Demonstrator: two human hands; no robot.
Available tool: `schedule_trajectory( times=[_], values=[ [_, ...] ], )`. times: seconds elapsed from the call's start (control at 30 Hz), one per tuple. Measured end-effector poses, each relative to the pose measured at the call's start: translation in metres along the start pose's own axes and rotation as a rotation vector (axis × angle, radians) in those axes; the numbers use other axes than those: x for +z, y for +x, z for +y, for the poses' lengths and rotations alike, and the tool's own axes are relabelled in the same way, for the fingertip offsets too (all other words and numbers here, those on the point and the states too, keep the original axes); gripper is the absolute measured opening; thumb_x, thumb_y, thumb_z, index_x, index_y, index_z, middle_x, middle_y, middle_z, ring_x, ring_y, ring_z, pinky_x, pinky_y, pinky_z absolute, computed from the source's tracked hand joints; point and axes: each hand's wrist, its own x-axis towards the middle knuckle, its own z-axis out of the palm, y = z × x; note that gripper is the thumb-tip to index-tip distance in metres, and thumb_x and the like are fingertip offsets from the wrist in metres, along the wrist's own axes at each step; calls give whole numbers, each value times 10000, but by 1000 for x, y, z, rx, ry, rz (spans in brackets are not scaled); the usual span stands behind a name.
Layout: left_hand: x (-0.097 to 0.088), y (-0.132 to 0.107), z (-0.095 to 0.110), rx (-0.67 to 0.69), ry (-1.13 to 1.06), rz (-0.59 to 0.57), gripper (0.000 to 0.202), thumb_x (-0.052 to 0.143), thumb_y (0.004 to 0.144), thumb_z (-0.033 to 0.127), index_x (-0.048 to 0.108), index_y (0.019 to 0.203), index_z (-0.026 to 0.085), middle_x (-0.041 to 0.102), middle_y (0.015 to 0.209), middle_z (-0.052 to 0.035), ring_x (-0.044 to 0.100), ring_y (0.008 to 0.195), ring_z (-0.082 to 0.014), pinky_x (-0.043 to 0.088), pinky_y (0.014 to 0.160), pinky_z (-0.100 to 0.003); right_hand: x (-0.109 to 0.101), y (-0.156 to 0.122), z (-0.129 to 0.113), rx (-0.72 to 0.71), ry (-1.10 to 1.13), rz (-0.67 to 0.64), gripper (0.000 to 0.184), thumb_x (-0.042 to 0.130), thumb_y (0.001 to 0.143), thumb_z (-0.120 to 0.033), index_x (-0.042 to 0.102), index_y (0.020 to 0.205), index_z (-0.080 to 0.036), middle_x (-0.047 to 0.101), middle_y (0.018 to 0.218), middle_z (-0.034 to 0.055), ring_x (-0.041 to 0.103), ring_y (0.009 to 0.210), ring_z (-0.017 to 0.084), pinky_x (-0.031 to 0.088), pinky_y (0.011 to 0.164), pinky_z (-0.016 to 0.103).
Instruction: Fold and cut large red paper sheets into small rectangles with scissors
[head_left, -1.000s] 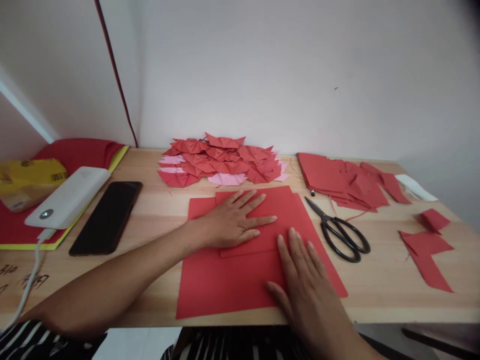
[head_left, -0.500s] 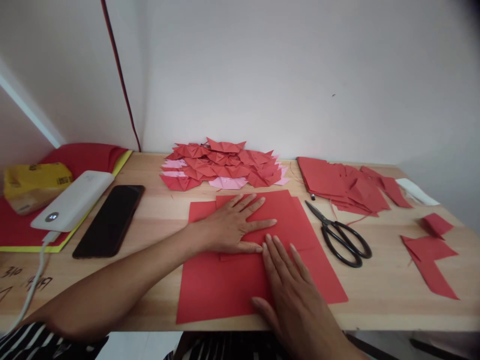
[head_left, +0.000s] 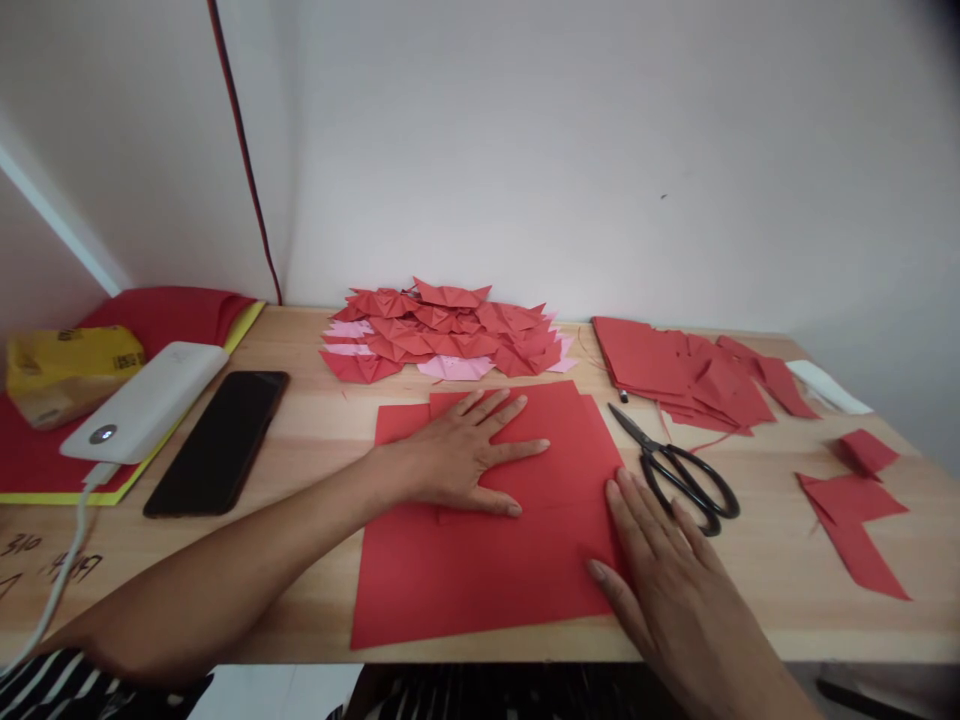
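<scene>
A large sheet of red paper (head_left: 480,580) lies flat at the table's front edge, with a smaller piece of red paper (head_left: 559,420) on top of it. My left hand (head_left: 472,450) rests spread on the smaller piece, its fingers apart and pointing right. Over the right edge of the large sheet lies my right hand (head_left: 667,570), palm down with fingers stretched forward and the thumb out to the left. Its fingertips are close to the black-handled scissors (head_left: 690,480) and cover part of one handle loop.
Folded red and pink paper shapes (head_left: 450,330) are heaped by the wall. Red paper pieces (head_left: 652,360) and offcuts (head_left: 855,500) lie at right. At left are a black phone (head_left: 217,440), a white power bank (head_left: 146,400) with cable, and a yellow packet (head_left: 71,370) on red sheets.
My right hand has slid to the right across the red paper, from beside my left thumb to the sheet's right edge. My left hand has stayed in place.
</scene>
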Motion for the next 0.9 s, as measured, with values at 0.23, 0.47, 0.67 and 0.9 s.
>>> schedule_trajectory(
  times=[0.23,0.47,0.67,0.9],
  values=[
    [0,0,1,12,29,7,855,450,820,737,253,1528,300,-7,1630,-107,-35,1487,-354,31,1174,-559,-7,34,-35,-58,182,-64,755,343,993,-340,-103,1554,-104,376,1525,207,367,1402,316,464,1035,512],
    [5,-2,-1,3,61,33,970,396,814,771,193,1545,166,50,1622,-136,-29,1496,-299,4,1195,-491,3,26,-45,-69,192,-62,824,417,959,-384,-62,1558,-83,329,1540,227,384,1385,353,511,985,529],
    [2,-1,3,-45,31,-22,915,440,804,761,216,1540,265,-21,1624,-120,-58,1485,-339,21,1181,-541,7,8,2,18,131,-13,752,350,988,-383,-52,1564,-115,380,1509,246,415,1359,379,494,974,584],
    [-1,0,7,-35,34,-22,883,453,814,743,228,1534,284,-6,1625,-131,-39,1485,-353,43,1174,-564,3,48,11,-20,240,-67,628,307,1010,-387,137,1566,-147,360,1537,176,348,1411,302,428,1066,541]
  ],
)
